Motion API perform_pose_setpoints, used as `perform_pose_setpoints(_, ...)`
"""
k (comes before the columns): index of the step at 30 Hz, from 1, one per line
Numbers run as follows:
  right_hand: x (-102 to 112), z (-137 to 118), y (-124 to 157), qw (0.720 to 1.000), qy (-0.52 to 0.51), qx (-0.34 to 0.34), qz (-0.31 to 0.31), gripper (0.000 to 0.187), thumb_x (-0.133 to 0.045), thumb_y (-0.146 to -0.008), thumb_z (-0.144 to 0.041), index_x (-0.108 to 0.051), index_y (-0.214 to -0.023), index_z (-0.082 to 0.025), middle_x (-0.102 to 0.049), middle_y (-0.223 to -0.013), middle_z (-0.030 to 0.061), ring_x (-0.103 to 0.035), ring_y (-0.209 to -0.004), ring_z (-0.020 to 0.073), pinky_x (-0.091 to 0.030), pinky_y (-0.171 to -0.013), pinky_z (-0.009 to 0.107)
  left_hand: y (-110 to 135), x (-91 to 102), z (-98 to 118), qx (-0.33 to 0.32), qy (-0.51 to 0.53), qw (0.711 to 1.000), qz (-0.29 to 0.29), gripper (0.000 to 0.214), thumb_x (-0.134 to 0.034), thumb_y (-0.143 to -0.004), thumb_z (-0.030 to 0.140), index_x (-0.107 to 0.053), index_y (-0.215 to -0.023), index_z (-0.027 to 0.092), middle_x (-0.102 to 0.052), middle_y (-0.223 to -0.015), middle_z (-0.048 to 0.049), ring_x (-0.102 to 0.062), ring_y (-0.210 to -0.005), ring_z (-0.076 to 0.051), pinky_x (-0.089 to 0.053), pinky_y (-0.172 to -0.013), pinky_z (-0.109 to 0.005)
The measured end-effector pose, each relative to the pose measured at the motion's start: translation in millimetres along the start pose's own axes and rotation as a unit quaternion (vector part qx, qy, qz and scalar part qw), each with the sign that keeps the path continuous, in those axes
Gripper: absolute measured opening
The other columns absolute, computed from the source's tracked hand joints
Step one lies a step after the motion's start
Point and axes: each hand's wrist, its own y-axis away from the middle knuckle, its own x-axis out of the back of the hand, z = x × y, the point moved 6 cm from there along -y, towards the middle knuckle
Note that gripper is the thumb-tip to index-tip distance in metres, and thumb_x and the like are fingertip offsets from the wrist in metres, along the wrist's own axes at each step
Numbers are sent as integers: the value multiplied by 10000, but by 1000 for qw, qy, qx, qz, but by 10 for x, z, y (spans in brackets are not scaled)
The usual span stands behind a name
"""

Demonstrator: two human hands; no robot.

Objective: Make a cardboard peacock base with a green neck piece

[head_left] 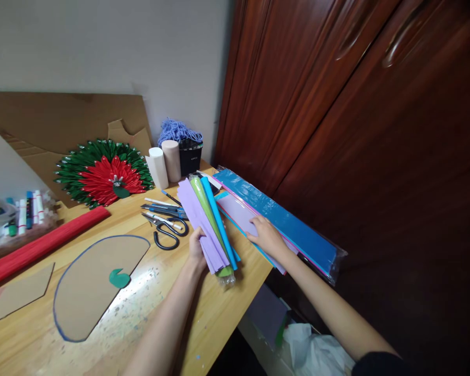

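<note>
My left hand (197,245) is closed round a bundle of crepe paper held above the table's right side. In it are a folded purple length (203,230), a green roll (206,201) in clear plastic and a bright blue roll (221,224). To the right, my right hand (265,233) lies on lilac paper (235,208), fingers and thumb apart. Other coloured sheets show beneath the lilac one. Beside them a long, plastic-wrapped pack of blue paper (282,214) reaches past the table edge. Black-handled scissors (166,235) lie left of the bundle.
A blue-edged cardboard shape (90,287) and a red crepe roll (58,240) lie on the table (160,318). Behind stand a red-green fan decoration (109,175), two paper rolls (164,164) and a black box (190,159). A wooden cabinet (356,146) borders the right.
</note>
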Motion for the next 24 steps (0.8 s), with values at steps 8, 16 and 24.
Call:
perform_pose_setpoints(8,-36,-133,-67,991,107,-55,-52,186,-446,-834,-124,-605,-929,-104,-640,-939,145,-637,-813,226,-466,-673,273,-6,53,-127,44,5,999,23,394,-487,-488,143,-642,-845,82,-704,-780,-101,-657,-840,-293,-520,-811,-410)
perform_pose_setpoints(16,156,-37,-130,983,133,-121,-25,279,-385,-833,-43,-563,-1033,-122,-678,-886,158,-670,-781,259,-462,-629,294,-20,110,-158,52,15,998,41,414,-491,-484,126,-638,-871,100,-701,-770,-77,-663,-793,-272,-526,-790,-406)
perform_pose_setpoints(24,909,-70,-213,980,99,-159,64,291,-417,-823,-133,-613,-1035,-167,-697,-837,130,-662,-741,251,-442,-630,293,9,83,-148,42,-3,998,42,394,-491,-490,137,-638,-853,91,-696,-740,-79,-659,-755,-265,-518,-774,-397)
